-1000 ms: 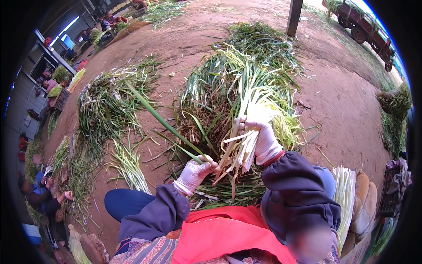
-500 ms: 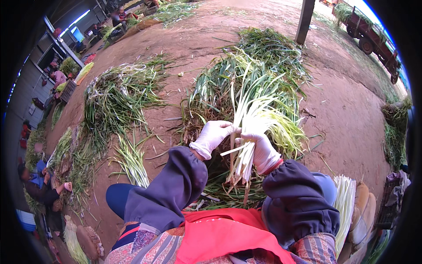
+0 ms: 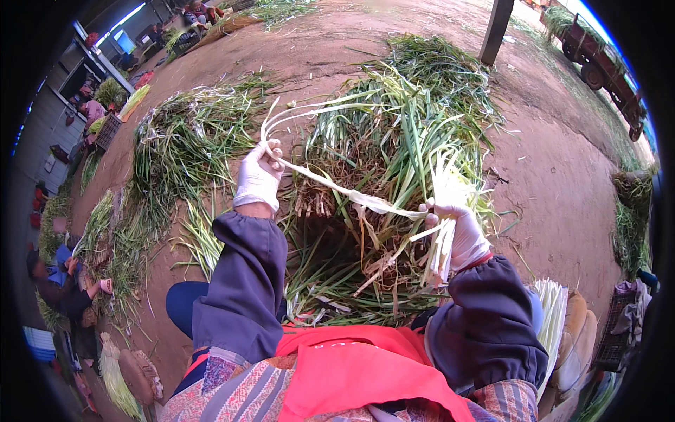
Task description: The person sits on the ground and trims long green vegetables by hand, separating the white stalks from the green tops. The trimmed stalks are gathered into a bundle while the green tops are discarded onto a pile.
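My left hand [image 3: 259,177], in a white glove, is raised at centre-left, closed on a long pale leafy strand [image 3: 316,176] that arches up and stretches across toward my right. My right hand [image 3: 460,238], also gloved, grips a bundle of pale, yellow-green stalks [image 3: 443,257] at centre-right, its leaves fanning upward. Beneath and beyond both hands lies a big heap of green leafy stalks [image 3: 401,60] with brown, dried ends [image 3: 316,200]. A smaller pale bundle [image 3: 207,235] lies left of my left forearm.
Another green heap [image 3: 183,133] is at left. A co-worker [image 3: 60,281] sits lower left; other people [image 3: 95,112] are farther back. A post [image 3: 496,32] and loaded trailer [image 3: 598,60] are at upper right. Pale stalks [image 3: 548,316], cushions [image 3: 573,330] and a crate [image 3: 615,327] are at right.
My left hand has moved up and left, away from the bundle, drawing a pale strand out. My right hand has shifted slightly right and down, still holding the bundle.
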A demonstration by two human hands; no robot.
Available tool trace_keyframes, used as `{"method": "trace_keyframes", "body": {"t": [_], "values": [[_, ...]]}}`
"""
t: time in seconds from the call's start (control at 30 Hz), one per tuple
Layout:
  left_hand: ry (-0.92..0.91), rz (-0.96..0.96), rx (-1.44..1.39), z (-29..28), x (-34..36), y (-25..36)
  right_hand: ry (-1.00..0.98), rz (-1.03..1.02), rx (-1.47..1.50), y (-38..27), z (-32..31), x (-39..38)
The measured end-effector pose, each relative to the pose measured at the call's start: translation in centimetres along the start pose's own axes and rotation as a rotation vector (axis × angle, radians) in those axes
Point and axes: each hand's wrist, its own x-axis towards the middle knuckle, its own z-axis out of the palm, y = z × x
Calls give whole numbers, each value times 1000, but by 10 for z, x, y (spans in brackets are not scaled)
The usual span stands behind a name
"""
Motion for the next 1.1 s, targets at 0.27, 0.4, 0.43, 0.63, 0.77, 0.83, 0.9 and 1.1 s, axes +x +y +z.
{"method": "trace_keyframes", "body": {"t": [0.27, 0.4, 0.43, 0.63, 0.77, 0.83, 0.9, 1.1], "values": [[-284, -40, 416, 56, -15, 2, 311, -294, -488, -30, 7, -13], [-455, -235, 521, 115, -45, -39, -204, -198, -183, 5, 43, -5], [-460, -273, 534, 125, -53, -51, -252, -135, -133, 13, 50, -2], [-597, -156, 581, 125, -85, -80, -272, -102, 62, 14, 59, 8], [-712, -318, 612, 94, -107, -84, -315, -91, 53, 6, 56, 13], [-580, -314, 694, 84, -113, -87, -324, -102, -3, 8, 58, 14], [-445, -117, 906, 78, -117, -92, -222, -184, -68, 11, 59, 14], [-263, 373, 1477, 50, -118, -112, -130, -288, -177, 23, 57, 20]]}}
